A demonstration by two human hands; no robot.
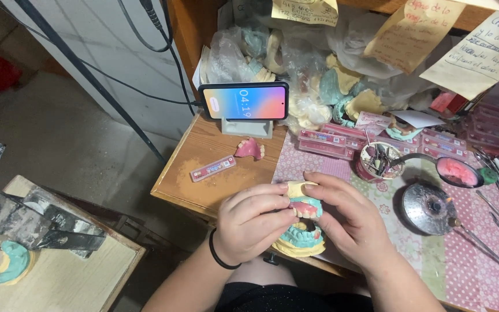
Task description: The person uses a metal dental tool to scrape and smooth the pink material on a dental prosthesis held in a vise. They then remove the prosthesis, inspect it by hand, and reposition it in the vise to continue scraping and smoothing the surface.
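**Both hands clasp a dental cast at the near edge of the bench**

Head view, looking down: the left hand (249,222) and the right hand (347,222) meet around a dental model (302,228), held just above the near edge of the wooden table (203,167). The left hand's fingers (267,202) curl closed over the model's left side, thumb pressing toward the pink gum part; a black band circles that wrist. The right hand wraps the model's right side, index finger laid across the top. The model shows a yellow base above, pink gums with teeth in the middle, a teal cast and another yellow base below.

Further off on the table, a phone (244,101) stands on its side in a grey stand, screen lit, cable running off to the left. Near it lies a small pink denture piece (250,149), and to its left a narrow clear strip box (212,168). To the right, on a patterned pink cloth (475,271), sits a cup of burs (380,160), a round metal lid (428,208) and a spoon-like tray of pink wax (457,172). Bagged casts pile up at the far side below paper notes. Far left, on a separate board, a teal cast (10,261) rests beside a dark metal tool.
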